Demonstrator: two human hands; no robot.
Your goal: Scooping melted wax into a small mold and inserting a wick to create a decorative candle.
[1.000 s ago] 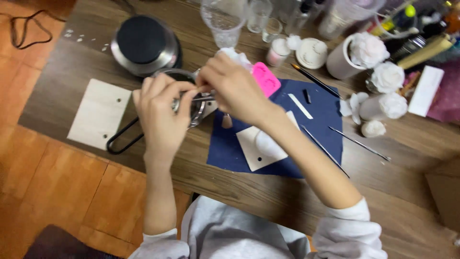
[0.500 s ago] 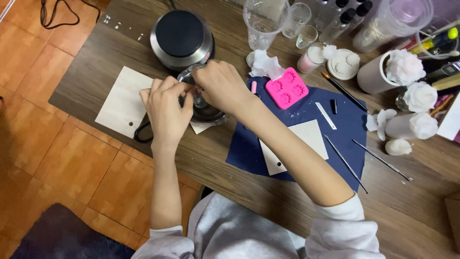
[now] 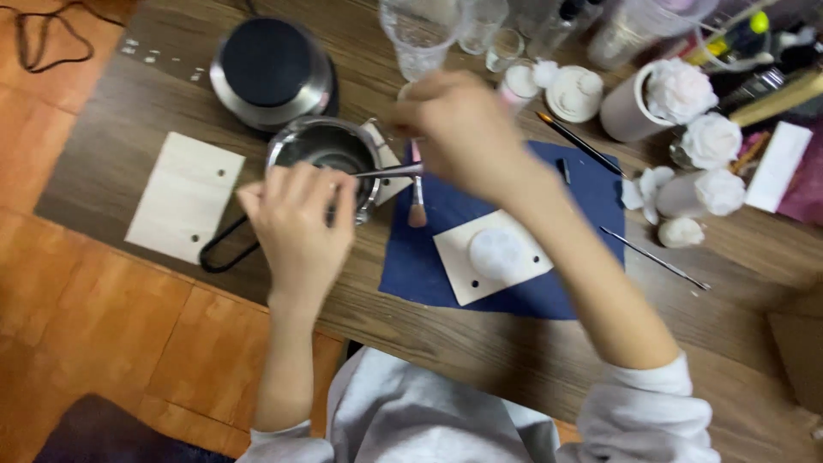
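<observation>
- The left hand [image 3: 298,225] curls its fingers over the near rim of a small steel pot [image 3: 324,154], apparently pinching a thin metal tool [image 3: 387,171] that lies across the rim.
- The right hand [image 3: 459,129], blurred, has its fingers closed on a brush [image 3: 417,206] hanging over the blue mat [image 3: 429,257].
- A white rectangular box [image 3: 777,165] sits far right; the bottles beyond it are cut off.
- A pale board [image 3: 491,257] on the mat carries a white round lump.

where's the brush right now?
Head view, centre: the brush hangs bristles-down from the right hand, over the blue mat's left edge, just right of the small steel pot.
</observation>
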